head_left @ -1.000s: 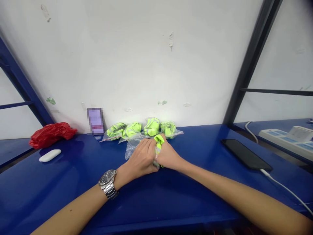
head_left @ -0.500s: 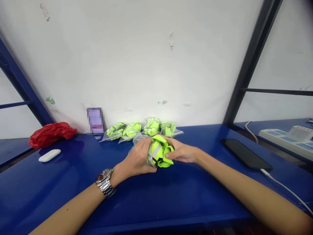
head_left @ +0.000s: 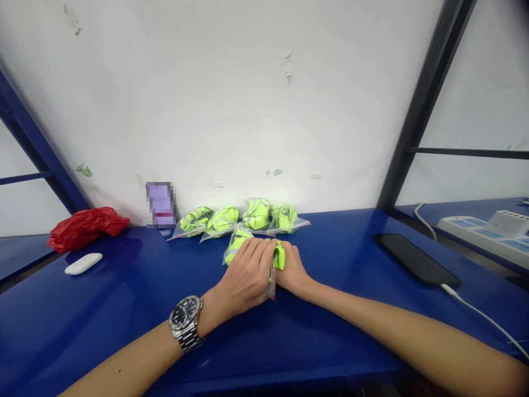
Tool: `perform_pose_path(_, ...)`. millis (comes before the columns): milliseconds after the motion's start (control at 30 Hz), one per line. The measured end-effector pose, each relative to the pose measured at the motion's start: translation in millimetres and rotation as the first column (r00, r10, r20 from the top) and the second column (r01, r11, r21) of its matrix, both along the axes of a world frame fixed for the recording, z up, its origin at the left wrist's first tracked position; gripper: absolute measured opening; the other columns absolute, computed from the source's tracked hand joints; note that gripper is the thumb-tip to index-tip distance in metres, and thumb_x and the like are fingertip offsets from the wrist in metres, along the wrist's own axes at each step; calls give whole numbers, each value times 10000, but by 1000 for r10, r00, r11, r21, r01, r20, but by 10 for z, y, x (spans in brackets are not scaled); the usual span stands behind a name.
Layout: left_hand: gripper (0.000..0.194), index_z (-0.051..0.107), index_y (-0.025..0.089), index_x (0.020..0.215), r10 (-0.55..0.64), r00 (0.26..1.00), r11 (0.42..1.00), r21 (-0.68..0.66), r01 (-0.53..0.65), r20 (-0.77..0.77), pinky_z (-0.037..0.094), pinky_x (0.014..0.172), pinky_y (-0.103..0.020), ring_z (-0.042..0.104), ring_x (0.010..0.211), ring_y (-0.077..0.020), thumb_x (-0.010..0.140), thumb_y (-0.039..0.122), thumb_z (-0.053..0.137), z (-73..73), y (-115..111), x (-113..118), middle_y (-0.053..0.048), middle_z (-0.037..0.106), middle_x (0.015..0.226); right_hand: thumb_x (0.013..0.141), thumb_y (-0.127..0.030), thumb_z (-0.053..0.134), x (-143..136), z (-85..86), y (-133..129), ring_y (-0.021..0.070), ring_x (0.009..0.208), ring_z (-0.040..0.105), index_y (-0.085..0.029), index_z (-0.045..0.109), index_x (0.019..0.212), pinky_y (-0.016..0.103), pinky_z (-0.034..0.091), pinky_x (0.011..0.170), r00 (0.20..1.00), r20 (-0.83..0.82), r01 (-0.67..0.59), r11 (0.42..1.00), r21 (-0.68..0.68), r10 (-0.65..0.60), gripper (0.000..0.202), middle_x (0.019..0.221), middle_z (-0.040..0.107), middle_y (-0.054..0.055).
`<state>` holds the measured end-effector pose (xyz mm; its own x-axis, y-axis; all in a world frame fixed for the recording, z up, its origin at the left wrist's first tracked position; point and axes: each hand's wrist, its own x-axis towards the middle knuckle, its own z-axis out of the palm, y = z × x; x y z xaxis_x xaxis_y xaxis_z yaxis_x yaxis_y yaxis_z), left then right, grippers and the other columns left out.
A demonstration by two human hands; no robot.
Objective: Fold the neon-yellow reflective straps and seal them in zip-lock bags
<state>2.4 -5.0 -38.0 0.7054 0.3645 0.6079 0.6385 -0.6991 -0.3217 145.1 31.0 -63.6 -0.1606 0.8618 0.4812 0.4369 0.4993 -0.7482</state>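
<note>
My left hand (head_left: 250, 273), with a steel watch at its wrist, is closed around a clear zip bag (head_left: 271, 281) whose open mouth faces right. Yellow-green fabric with a grey reflective stripe bulges inside the bag's far end, beyond my left knuckles. A bit of this rolled reflective vest (head_left: 280, 257) sticks out of the mouth. My right hand (head_left: 294, 271) presses against that end of the vest, its fingers mostly hidden behind the vest and my left hand. Behind my hands, several bagged reflective vests (head_left: 256, 215) lie in a row along the wall.
On the blue table (head_left: 330, 331) a red plastic bag (head_left: 88, 226) and a white oval case (head_left: 84, 263) lie at left. A phone with a blurred screen (head_left: 161, 205) leans on the wall. At right are a black phone (head_left: 415, 259) with a white cable and a power strip (head_left: 483, 234).
The vest has gone deeper into the bag; only a small piece still shows between my hands. My left hand has rolled over the bag, and my right hand has closed in on its mouth.
</note>
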Motion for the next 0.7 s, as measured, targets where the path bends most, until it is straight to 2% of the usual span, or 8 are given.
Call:
perform_pose_path(100, 629, 381, 43, 1287, -29, 993, 999, -35, 33, 114, 469, 926, -497, 542, 1080, -342, 722, 243, 571, -12, 55, -10, -213, 569, 1163, 581, -165, 631, 2, 73, -1, 128, 567, 472, -163, 540, 654, 248, 328, 533, 997, 23, -70, 997, -39, 71, 117, 608, 559, -22)
perform_pose_path(200, 626, 392, 107, 1260, -64, 968, 994, -74, 84, 242, 503, 875, -465, 573, 1031, -309, 685, 246, 598, 13, 110, -80, -167, 586, 1097, 584, -158, 703, 84, 197, 33, 143, 676, 535, -162, 588, 797, 235, 401, 594, 923, -145, -376, 916, -141, 356, 242, 731, 593, -20)
perform_pose_path(267, 656, 384, 134, 1254, -78, 957, 988, -108, 112, 279, 514, 857, -453, 580, 1018, -300, 663, 267, 638, 47, 127, -155, -150, 577, 1093, 660, -244, 735, 190, 276, 68, 161, 815, 569, -177, 592, 1010, 255, 461, 716, 751, -334, -651, 725, -228, 569, 384, 893, 609, 8)
perform_pose_path(333, 712, 366, 155, 1264, -77, 952, 981, -147, 125, 296, 521, 850, -446, 582, 1023, -298, 637, 285, 677, 82, 126, -229, -139, 563, 1111, 693, -300, 752, 304, 319, 109, 171, 916, 578, -187, 558, 1122, 288, 475, 817, 580, -475, -814, 501, -295, 662, 484, 992, 595, 37)
perform_pose_path(400, 749, 351, 170, 1271, -71, 949, 977, -170, 128, 307, 525, 839, -437, 588, 1020, -295, 622, 297, 703, 110, 114, -280, -131, 557, 1120, 666, -295, 790, 380, 318, 148, 173, 939, 584, -176, 542, 1135, 299, 482, 840, 517, -522, -856, 404, -322, 679, 543, 999, 583, 50)
perform_pose_path(467, 763, 346, 168, 1272, -77, 947, 976, -169, 135, 311, 528, 834, -432, 593, 1012, -294, 627, 325, 721, 125, 98, -294, -134, 559, 1117, 661, -283, 804, 385, 287, 168, 167, 926, 588, -169, 537, 1104, 299, 490, 832, 536, -490, -844, 440, -305, 688, 530, 993, 579, 50)
perform_pose_path(600, 705, 345, 140, 1289, -119, 949, 978, -128, 163, 293, 519, 875, -440, 581, 1046, -293, 696, 319, 681, 100, 75, -229, -153, 562, 1115, 703, -278, 773, 235, 223, 127, 144, 835, 582, -179, 536, 1072, 271, 505, 751, 693, -316, -717, 664, -213, 647, 449, 962, 587, 30)
perform_pose_path(700, 668, 340, 111, 1310, -147, 962, 980, -95, 173, 232, 497, 925, -469, 557, 1099, -308, 742, 295, 641, 45, 67, -167, -182, 560, 1154, 636, -243, 803, 139, 198, 83, 101, 613, 518, -156, 577, 850, 203, 452, 539, 807, -164, -589, 793, -155, 567, 323, 731, 572, -15)
